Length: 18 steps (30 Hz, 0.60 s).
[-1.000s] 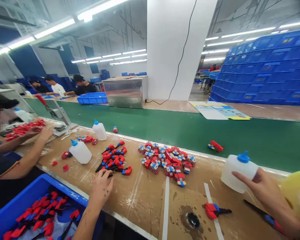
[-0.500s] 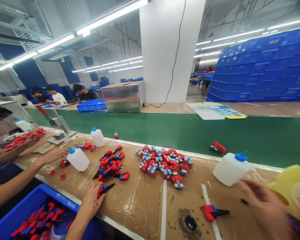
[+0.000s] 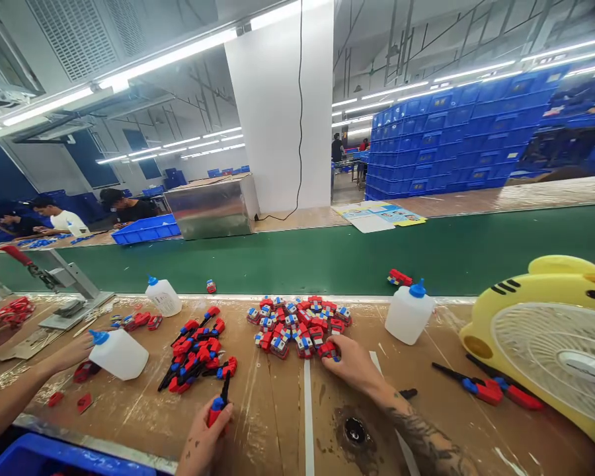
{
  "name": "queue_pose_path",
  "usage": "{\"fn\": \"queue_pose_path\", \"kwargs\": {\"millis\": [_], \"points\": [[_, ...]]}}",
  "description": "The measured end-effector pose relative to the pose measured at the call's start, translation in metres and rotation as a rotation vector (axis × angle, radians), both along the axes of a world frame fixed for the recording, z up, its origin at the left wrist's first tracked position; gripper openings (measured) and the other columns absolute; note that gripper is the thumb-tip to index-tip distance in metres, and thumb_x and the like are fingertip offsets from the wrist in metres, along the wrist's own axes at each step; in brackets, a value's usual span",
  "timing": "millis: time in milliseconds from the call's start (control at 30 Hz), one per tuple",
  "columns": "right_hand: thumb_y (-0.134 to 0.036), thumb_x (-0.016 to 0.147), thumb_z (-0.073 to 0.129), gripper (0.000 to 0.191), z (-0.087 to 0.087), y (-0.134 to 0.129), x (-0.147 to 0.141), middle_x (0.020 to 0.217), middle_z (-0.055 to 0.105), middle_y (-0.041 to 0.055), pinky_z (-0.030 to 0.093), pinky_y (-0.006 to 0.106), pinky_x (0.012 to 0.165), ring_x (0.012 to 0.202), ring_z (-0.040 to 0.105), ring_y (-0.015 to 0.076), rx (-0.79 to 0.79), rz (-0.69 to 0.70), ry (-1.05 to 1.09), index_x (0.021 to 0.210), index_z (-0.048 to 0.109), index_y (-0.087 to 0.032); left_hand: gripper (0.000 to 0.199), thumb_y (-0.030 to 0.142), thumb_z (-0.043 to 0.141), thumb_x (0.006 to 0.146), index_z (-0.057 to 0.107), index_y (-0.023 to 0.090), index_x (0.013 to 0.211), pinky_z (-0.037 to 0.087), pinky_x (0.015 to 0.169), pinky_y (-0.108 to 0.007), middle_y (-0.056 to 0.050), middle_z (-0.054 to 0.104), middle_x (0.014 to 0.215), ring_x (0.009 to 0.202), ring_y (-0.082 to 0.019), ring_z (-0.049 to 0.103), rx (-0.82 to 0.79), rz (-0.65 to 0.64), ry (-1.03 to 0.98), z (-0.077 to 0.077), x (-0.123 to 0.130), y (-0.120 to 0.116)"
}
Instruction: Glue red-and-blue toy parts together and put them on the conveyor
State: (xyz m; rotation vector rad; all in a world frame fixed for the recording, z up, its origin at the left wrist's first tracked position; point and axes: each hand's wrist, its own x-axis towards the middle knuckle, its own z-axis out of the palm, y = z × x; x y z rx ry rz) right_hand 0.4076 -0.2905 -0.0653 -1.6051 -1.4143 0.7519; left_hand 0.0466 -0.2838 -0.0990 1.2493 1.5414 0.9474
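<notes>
Near tabletop (image 3: 277,410) edge: left hand (image 3: 203,439) fingers pinching red-blue part (image 3: 219,404). Farther right: right hand (image 3: 352,362) fingers closing on a block (image 3: 328,351) at pile (image 3: 297,324) edge.

- Yellow duck-shaped fan (image 3: 550,344) at 4 o'clock on the brown bench (image 3: 277,410), white grille facing the camera.
- White squeeze bottle with blue cap (image 3: 407,314) just left of the fan, at 3 o'clock.
- Two more such bottles at 9 o'clock: one upright (image 3: 163,297), one lying over (image 3: 118,353).
- Green conveyor belt (image 3: 327,254) across the middle, one red piece (image 3: 399,277) on it.
- Steel box (image 3: 211,206) and blue tray (image 3: 146,229) beyond the belt, at 11 o'clock.
- White pillar (image 3: 282,112) at 12 o'clock, black cable down its face.
- Stacked blue crates (image 3: 451,139) at 1 o'clock.
- Co-worker's forearm (image 3: 24,383) at 8 o'clock.
</notes>
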Motion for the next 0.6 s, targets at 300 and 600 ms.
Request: {"fn": "queue_pose_path", "kwargs": {"millis": [300,600], "points": [[-0.064,0.066,0.078,0.066,0.013,-0.075,0.017,0.088,0.067,0.0045,0.035,0.023,0.045,0.055,0.049,0.0117,0.034,0.034,0.737,0.114,0.063,-0.023,0.061,0.045,0.090,0.059,0.073,0.017,0.111,0.052,0.069,-0.033,-0.013,0.070,0.101,0.075,-0.022,0.068,-0.184,-0.362,-0.768,0.008,0.080,-0.044],[-0.043,0.057,0.094,0.063,-0.002,-0.148,0.024,0.100,0.072,0.0036,0.050,0.030,0.074,0.082,0.066,0.0187,0.102,-0.064,1.149,0.112,0.066,-0.030,0.037,0.019,0.067,0.086,0.065,0.025,0.122,0.050,0.097,-0.037,-0.010,0.064,0.120,0.111,-0.024,0.061,0.556,-1.048,0.065,0.061,0.126,-0.039]]}}
